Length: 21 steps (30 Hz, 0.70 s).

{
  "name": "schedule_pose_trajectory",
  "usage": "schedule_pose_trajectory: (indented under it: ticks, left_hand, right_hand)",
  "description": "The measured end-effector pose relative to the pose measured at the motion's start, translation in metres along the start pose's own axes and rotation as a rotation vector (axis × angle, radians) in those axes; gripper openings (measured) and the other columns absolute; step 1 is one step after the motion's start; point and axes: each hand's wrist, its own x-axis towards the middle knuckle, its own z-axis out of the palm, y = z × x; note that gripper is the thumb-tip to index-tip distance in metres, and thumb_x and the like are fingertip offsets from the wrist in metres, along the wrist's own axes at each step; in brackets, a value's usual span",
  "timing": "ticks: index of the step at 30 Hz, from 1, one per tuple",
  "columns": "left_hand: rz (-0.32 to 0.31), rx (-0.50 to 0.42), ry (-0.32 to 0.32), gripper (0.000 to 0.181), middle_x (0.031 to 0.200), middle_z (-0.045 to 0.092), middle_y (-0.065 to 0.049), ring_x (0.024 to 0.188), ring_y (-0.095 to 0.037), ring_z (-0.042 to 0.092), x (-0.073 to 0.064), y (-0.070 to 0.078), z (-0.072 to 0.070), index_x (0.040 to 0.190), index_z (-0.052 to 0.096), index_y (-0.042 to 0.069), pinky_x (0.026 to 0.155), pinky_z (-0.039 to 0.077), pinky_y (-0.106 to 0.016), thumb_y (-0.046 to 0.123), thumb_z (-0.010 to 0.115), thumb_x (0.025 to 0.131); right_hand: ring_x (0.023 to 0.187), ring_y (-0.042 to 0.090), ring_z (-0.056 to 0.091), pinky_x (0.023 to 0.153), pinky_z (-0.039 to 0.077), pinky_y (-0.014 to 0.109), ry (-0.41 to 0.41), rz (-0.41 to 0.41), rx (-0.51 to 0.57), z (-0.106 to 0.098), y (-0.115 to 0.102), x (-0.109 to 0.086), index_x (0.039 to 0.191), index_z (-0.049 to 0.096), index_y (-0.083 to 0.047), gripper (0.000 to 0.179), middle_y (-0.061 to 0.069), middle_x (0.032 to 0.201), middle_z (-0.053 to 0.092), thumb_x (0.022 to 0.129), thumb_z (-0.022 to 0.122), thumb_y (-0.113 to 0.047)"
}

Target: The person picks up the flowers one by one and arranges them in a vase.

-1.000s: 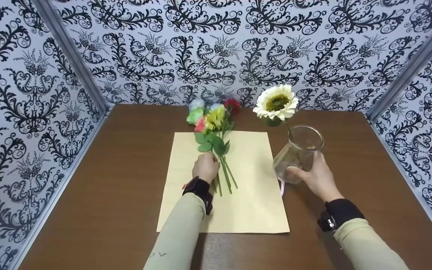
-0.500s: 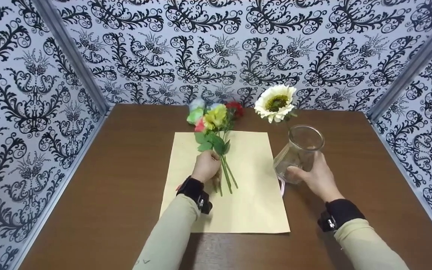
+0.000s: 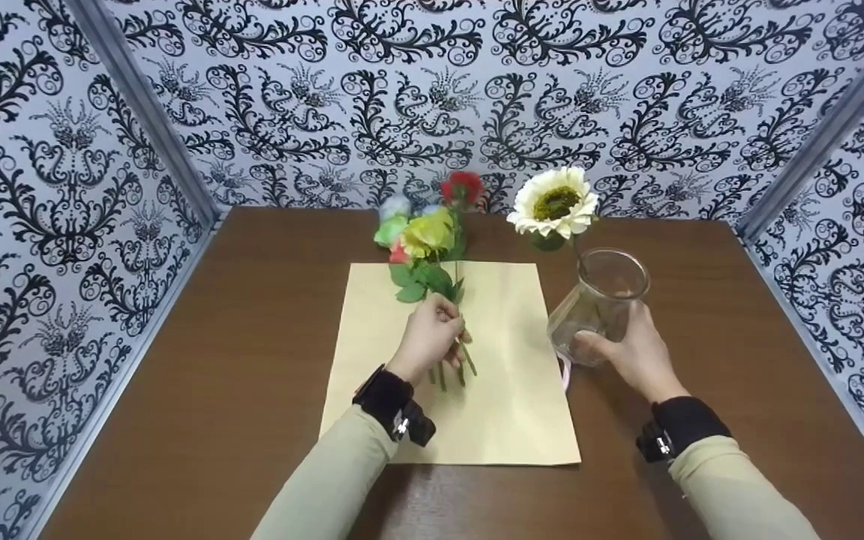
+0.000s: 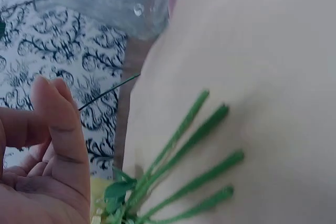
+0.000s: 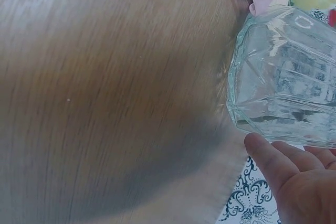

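My left hand (image 3: 432,335) pinches the thin stem of a red flower (image 3: 463,186), whose bloom is raised above the other flowers. That stem also shows in the left wrist view, running out from the fingertips. Beneath the hand lie a yellow flower (image 3: 429,232) and a pink flower (image 3: 398,251), with several green stems (image 4: 197,129) spread on a sheet of cream paper (image 3: 507,420). My right hand (image 3: 638,356) grips a clear glass vase (image 3: 601,315), thumb and fingers around its lower part. A white flower (image 3: 554,202) stands in the vase, leaning left.
Pale blue and green blooms (image 3: 393,221) lie at the table's back edge. A pink ribbon-like loop (image 3: 565,373) sits by the paper's right edge, beside the vase. Patterned panels (image 3: 432,97) enclose the brown table (image 3: 244,315) at the back and sides.
My left hand has shifted slightly right and taken hold of the red flower's stem. The red bloom has risen from among the others. My right hand and the vase stay in place.
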Motion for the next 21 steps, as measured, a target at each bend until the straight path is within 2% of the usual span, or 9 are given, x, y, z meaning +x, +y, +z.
schedule_pose_trajectory:
  ticks: [7,12,17,21]
  left_hand:
    - [0.052,-0.103,-0.016,0.009,0.071,0.063,-0.012,0.044,-0.017,0.057,-0.012,0.0,0.01,0.102,0.045,0.007,0.041,0.051,-0.029,0.0,0.05,0.099]
    - [0.089,-0.128,-0.024,0.008,0.069,0.062,-0.011,0.043,-0.016,0.057,-0.018,-0.002,0.014,0.101,0.046,0.006,0.039,0.049,-0.03,0.001,0.051,0.099]
    - [0.116,-0.158,-0.017,0.01,0.068,0.063,-0.011,0.042,-0.013,0.055,-0.023,-0.004,0.015,0.101,0.048,0.007,0.037,0.046,-0.026,0.012,0.056,0.103]
    - [0.146,-0.17,-0.047,0.012,0.068,0.063,-0.01,0.042,-0.012,0.054,-0.026,-0.007,0.017,0.1,0.047,0.007,0.037,0.044,-0.024,0.013,0.055,0.106]
  right_hand:
    - [0.141,0.052,0.037,0.111,0.032,0.067,0.013,-0.012,0.02,0.0,0.0,0.0,0.154,0.023,0.002,0.108,0.029,0.154,0.034,0.083,0.079,-0.058]
    - [0.139,0.051,0.04,0.11,0.033,0.067,0.021,-0.02,0.023,0.001,0.001,0.0,0.153,0.025,0.002,0.106,0.028,0.15,0.038,0.083,0.079,-0.058]
    - [0.138,0.05,0.042,0.11,0.035,0.066,0.026,-0.025,0.028,0.002,0.001,0.0,0.151,0.027,0.001,0.104,0.026,0.147,0.041,0.083,0.08,-0.057]
    - [0.141,0.052,0.037,0.111,0.032,0.067,-0.001,-0.015,0.024,0.0,0.0,-0.001,0.155,0.022,0.001,0.106,0.029,0.152,0.035,0.085,0.078,-0.056]
